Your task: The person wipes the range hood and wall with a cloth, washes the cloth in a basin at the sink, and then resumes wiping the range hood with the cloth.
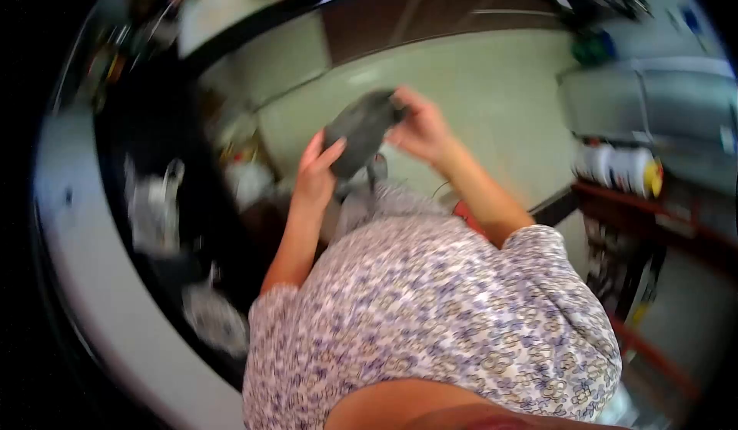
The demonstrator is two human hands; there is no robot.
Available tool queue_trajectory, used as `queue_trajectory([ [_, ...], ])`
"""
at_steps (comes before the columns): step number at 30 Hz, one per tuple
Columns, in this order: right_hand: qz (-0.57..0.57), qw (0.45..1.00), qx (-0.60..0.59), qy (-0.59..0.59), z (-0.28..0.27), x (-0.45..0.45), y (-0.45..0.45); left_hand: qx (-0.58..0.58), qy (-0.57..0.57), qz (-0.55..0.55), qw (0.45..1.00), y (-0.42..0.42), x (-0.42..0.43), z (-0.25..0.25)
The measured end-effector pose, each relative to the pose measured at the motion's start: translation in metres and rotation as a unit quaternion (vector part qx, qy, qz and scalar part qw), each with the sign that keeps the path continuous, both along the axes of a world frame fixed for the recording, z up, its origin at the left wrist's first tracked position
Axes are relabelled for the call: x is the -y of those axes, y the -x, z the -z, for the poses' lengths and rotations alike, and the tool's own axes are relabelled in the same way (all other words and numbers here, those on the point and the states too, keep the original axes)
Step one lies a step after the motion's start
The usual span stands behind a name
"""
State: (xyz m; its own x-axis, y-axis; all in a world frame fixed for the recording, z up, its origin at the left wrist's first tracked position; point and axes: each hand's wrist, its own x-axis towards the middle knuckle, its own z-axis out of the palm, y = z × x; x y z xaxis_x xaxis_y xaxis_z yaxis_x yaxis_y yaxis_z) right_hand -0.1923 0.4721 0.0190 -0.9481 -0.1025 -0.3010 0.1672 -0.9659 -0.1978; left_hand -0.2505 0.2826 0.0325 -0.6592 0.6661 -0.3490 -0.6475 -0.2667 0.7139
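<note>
A dark grey, flat, roughly oval piece [360, 132] is held up in front of my body, above the pale floor. My left hand [314, 175] grips its lower left edge, the thumb lying on its face. At its upper right end my right hand [419, 128] pinches the edge between thumb and fingers. The piece is tilted, its surface blurred, so its material cannot be made out.
Pale tiled floor [477, 92] lies ahead. At the right, white rolls or bottles with a yellow end [626, 170] sit on a reddish-brown shelf [653, 219]. Clear plastic bags [154, 207] hang against a dark surface at the left. A dark-edged counter crosses the top.
</note>
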Motion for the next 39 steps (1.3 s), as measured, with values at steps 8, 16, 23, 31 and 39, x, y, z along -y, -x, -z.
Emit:
queue_trajectory([
  [8, 0.139, 0.982, 0.127, -0.023, 0.014, -0.035, -0.064, 0.034, 0.009, 0.151, 0.988, -0.014, -0.069, 0.032],
  [16, 0.324, 0.934, 0.144, -0.039, 0.022, -0.177, -0.150, -0.015, -0.004, 0.329, 0.944, -0.043, -0.249, 0.022],
  [23, 0.370, 0.911, 0.176, -0.053, -0.002, -0.309, -0.237, -0.014, 0.022, 0.380, 0.924, -0.106, -0.411, -0.003],
  [31, 0.456, 0.868, 0.197, -0.018, 0.015, -0.431, -0.295, 0.028, 0.050, 0.503, 0.862, -0.148, -0.578, 0.012],
  [39, 0.651, 0.737, 0.182, 0.004, 0.007, -0.581, -0.329, -0.037, 0.076, 0.655, 0.751, -0.177, -0.791, 0.038],
])
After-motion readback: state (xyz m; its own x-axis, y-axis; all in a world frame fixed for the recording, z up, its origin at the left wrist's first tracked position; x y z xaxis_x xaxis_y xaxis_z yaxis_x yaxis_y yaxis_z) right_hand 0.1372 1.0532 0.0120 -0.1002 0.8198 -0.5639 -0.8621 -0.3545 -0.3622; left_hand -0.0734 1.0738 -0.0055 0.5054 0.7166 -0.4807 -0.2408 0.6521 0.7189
